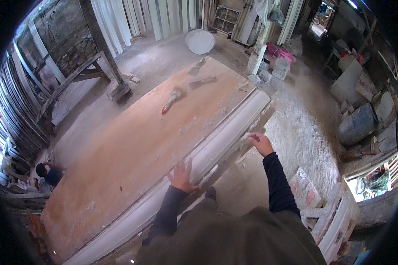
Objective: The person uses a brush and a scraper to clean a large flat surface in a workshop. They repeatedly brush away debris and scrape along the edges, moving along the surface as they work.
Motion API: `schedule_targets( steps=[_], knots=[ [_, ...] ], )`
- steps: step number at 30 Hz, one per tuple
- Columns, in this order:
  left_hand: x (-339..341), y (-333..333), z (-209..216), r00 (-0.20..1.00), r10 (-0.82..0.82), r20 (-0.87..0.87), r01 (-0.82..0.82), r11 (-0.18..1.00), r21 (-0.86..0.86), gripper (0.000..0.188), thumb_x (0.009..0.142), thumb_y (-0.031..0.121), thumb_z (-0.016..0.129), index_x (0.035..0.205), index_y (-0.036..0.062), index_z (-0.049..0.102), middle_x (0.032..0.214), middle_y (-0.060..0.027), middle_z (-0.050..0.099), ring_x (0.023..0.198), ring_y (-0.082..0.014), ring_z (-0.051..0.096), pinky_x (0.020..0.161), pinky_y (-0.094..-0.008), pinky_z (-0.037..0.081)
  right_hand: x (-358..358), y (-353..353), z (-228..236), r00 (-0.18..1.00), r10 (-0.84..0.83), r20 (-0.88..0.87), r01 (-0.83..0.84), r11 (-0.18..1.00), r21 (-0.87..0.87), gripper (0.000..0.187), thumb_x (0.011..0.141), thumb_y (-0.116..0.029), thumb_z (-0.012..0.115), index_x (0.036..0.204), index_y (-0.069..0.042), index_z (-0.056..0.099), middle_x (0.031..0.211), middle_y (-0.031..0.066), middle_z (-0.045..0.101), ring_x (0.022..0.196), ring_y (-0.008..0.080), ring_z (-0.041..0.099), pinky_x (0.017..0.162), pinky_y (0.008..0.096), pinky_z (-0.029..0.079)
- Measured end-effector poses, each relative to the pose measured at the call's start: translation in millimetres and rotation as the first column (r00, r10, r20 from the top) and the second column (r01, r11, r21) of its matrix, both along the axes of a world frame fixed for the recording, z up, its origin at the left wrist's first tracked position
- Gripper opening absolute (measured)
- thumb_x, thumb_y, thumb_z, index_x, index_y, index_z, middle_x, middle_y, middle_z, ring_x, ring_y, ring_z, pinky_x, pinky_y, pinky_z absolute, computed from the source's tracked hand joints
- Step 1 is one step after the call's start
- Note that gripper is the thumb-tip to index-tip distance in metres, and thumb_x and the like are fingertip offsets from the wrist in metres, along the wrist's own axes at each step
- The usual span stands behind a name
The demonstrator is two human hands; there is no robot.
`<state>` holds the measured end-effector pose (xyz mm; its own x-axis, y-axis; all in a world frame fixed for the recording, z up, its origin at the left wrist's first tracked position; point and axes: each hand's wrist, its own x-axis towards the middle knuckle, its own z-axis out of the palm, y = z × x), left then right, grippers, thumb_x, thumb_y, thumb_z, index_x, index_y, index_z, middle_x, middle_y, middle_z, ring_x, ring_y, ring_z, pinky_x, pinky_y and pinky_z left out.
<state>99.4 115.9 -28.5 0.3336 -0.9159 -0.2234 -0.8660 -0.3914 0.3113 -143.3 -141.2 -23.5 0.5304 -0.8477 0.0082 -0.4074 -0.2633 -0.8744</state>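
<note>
While the broad brown table (pixel 128 137) is spreading out beyond the left hand (pixel 180 179), the long white moulding (pixel 227 136) is running right beneath those fingers! They're splaying wide across it, gripping nothing. Over at its outer edge, the right hand (pixel 262 143) is curling, fingers bending close to the thumb; whether they're holding anything, I cannot tell. Ahead of the left fingers a red-handled brush (pixel 171 100) is lying, a flat scraper (pixel 203 81) sitting farther beyond.
</note>
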Motion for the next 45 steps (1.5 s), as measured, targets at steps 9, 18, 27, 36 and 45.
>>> schedule_targets(
  steps=[9, 18, 27, 36, 45],
  knots=[
    [-6, -112, -34, 0.988, 0.153, 0.018, -0.153, 0.987, -0.040, 0.077, 0.068, 0.051, 0.057, 0.129, 0.0158, 0.026, 0.122, -0.0118, 0.038, 0.115, -0.0265, 0.034, 0.089, -0.0636, 0.015, -2, -256, -46, 0.789, -0.516, -0.334, 0.276, 0.783, -0.557, 0.051, 0.075, -0.040, 0.055, 0.117, -0.013, 0.044, 0.122, 0.0119, 0.040, 0.104, 0.0315, 0.046, 0.086, 0.0434, 0.038],
    [-7, -139, -56, 0.861, 0.493, -0.126, -0.507, 0.850, -0.141, 0.029, 0.072, 0.029, 0.056, 0.098, 0.0167, 0.058, 0.092, -0.0074, 0.057, 0.093, -0.0243, 0.051, 0.082, -0.0458, 0.033, -4, -328, -33, 0.831, -0.174, -0.528, 0.068, 0.974, -0.214, 0.056, 0.073, -0.049, 0.055, 0.112, -0.009, 0.050, 0.106, 0.0121, 0.054, 0.096, 0.0287, 0.052, 0.082, 0.0382, 0.041],
    [-13, -147, -41, 0.783, 0.595, -0.183, -0.622, 0.758, -0.197, 0.021, 0.072, 0.026, 0.056, 0.089, 0.0150, 0.062, 0.082, -0.0071, 0.058, 0.081, -0.0250, 0.054, 0.072, -0.0394, 0.038, -19, -342, -51, 0.980, -0.042, -0.196, 0.046, 0.999, 0.019, 0.044, 0.074, -0.031, 0.063, 0.103, -0.001, 0.051, 0.086, 0.0086, 0.058, 0.077, 0.0154, 0.055, 0.070, 0.0260, 0.043],
    [-10, -148, -45, 0.763, 0.599, -0.243, -0.643, 0.744, -0.181, 0.018, 0.069, 0.024, 0.059, 0.084, 0.0139, 0.063, 0.078, -0.0074, 0.059, 0.077, -0.0240, 0.056, 0.072, -0.0371, 0.039, -19, -334, -51, 0.981, -0.044, -0.187, 0.048, 0.999, 0.019, 0.046, 0.075, -0.029, 0.062, 0.108, 0.000, 0.047, 0.094, 0.0110, 0.057, 0.083, 0.0166, 0.054, 0.075, 0.0283, 0.042],
    [-6, -147, -44, 0.707, 0.626, -0.329, -0.689, 0.714, -0.124, 0.021, 0.069, 0.025, 0.060, 0.087, 0.0151, 0.063, 0.086, -0.0080, 0.060, 0.084, -0.0236, 0.055, 0.080, -0.0353, 0.038, 40, -357, -11, 0.828, 0.062, -0.558, -0.267, 0.918, -0.294, 0.060, 0.070, -0.023, 0.064, 0.121, -0.005, 0.037, 0.107, 0.0195, 0.048, 0.100, 0.0321, 0.047, 0.085, 0.0396, 0.038]
  ],
)
